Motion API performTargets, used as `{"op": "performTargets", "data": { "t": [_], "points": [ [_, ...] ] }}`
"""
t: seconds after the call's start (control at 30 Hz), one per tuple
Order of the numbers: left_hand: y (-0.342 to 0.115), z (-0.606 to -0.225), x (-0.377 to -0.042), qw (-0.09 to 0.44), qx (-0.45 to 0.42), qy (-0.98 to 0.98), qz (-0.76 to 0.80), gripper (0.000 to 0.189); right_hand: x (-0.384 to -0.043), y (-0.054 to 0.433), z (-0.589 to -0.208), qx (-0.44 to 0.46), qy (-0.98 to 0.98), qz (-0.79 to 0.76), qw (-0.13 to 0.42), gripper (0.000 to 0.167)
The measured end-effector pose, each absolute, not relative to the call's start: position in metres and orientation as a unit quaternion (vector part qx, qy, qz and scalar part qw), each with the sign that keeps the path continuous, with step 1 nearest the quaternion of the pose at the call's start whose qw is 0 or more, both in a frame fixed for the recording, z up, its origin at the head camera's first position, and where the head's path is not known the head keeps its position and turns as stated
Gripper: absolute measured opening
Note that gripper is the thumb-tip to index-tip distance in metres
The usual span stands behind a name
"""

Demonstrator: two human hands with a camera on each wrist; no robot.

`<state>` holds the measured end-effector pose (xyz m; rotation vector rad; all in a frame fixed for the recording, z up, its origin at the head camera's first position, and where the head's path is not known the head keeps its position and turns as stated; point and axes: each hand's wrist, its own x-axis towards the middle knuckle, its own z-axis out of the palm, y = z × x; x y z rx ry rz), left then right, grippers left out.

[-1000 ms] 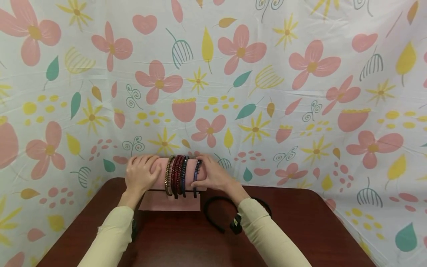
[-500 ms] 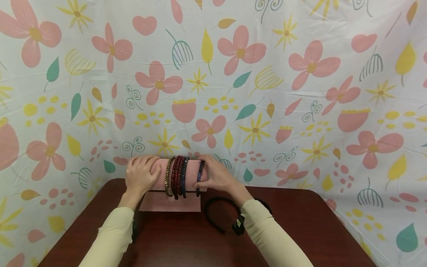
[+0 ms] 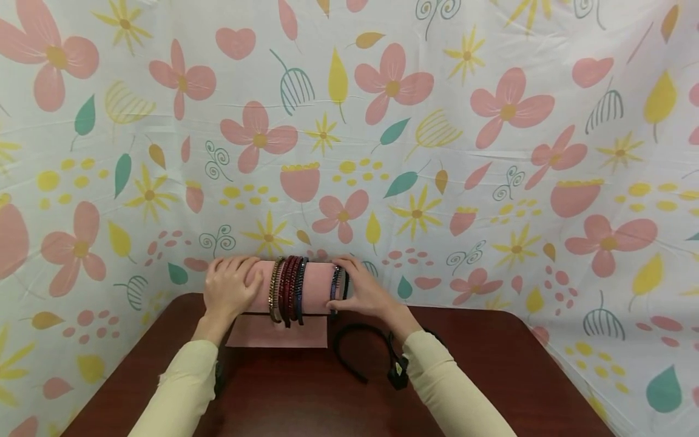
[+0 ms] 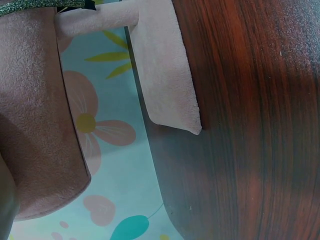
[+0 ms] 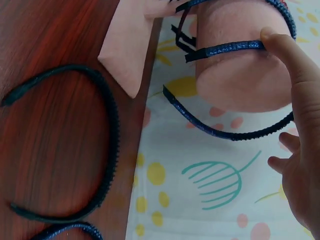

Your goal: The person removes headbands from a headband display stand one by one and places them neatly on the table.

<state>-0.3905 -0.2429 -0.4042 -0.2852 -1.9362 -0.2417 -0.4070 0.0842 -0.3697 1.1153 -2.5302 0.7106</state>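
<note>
A pink plush headband stand lies crosswise at the table's back, with its roll (image 3: pixel 317 288) raised over a flat base (image 3: pixel 275 335). My left hand (image 3: pixel 229 282) grips the roll's left end, fingers draped over the top. Several beaded headbands (image 3: pixel 287 291), gold, dark red and blue, circle its middle. At the right end, my right hand (image 3: pixel 363 291) holds two dark headbands. In the right wrist view the thumb presses a blue headband (image 5: pixel 235 47) around the roll's end, while another headband (image 5: pixel 220 134) hangs beyond it, its far end hidden behind the hand.
On the dark wooden table (image 3: pixel 273 394), a black headband (image 5: pixel 114 130) lies right of the stand, with a blue headband (image 5: pixel 75 228) partly visible beside it. A floral cloth (image 3: pixel 349 152) hangs behind the table's back edge.
My right hand has shifted right, taking the blue headband along the roll to its end; a second dark headband now shows beyond it. The left hand stays on the roll.
</note>
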Motion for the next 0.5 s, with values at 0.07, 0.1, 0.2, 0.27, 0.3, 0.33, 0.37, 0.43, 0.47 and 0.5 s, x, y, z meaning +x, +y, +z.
{"op": "performTargets", "data": {
  "t": [0.07, 0.1, 0.2, 0.27, 0.3, 0.33, 0.37, 0.43, 0.47, 0.5],
  "points": [
    [-0.243, -0.405, -0.391, 0.552, -0.121, -0.818, -0.102, 0.041, -0.407, 0.089, -0.372, 0.38, -0.879, 0.252, 0.141, 0.094],
    [-0.243, -0.405, -0.391, 0.552, -0.121, -0.818, -0.103, 0.041, -0.407, 0.092, -0.373, 0.377, -0.879, 0.257, 0.138, 0.094],
    [-0.243, -0.405, -0.392, 0.553, -0.121, -0.818, -0.103, 0.042, -0.407, 0.1, -0.375, 0.368, -0.881, 0.264, 0.138, 0.094],
    [-0.243, -0.405, -0.392, 0.554, -0.12, -0.817, -0.103, 0.042, -0.406, 0.106, -0.376, 0.365, -0.881, 0.267, 0.142, 0.093],
    [-0.243, -0.405, -0.392, 0.554, -0.12, -0.818, -0.103, 0.042, -0.405, 0.109, -0.377, 0.362, -0.882, 0.265, 0.144, 0.092],
    [-0.243, -0.405, -0.392, 0.554, -0.119, -0.817, -0.102, 0.042, -0.405, 0.111, -0.377, 0.361, -0.883, 0.263, 0.147, 0.092],
    [-0.243, -0.405, -0.392, 0.554, -0.119, -0.817, -0.101, 0.043, -0.404, 0.114, -0.378, 0.359, -0.884, 0.257, 0.149, 0.093],
    [-0.243, -0.405, -0.392, 0.555, -0.118, -0.817, -0.101, 0.042, -0.402, 0.12, -0.379, 0.359, -0.887, 0.249, 0.152, 0.093],
    [-0.244, -0.405, -0.391, 0.554, -0.117, -0.818, -0.101, 0.042, -0.402, 0.122, -0.379, 0.359, -0.888, 0.245, 0.152, 0.093],
    [-0.244, -0.405, -0.391, 0.553, -0.117, -0.819, -0.1, 0.042, -0.401, 0.125, -0.38, 0.36, -0.889, 0.24, 0.152, 0.094]
  ]
}}
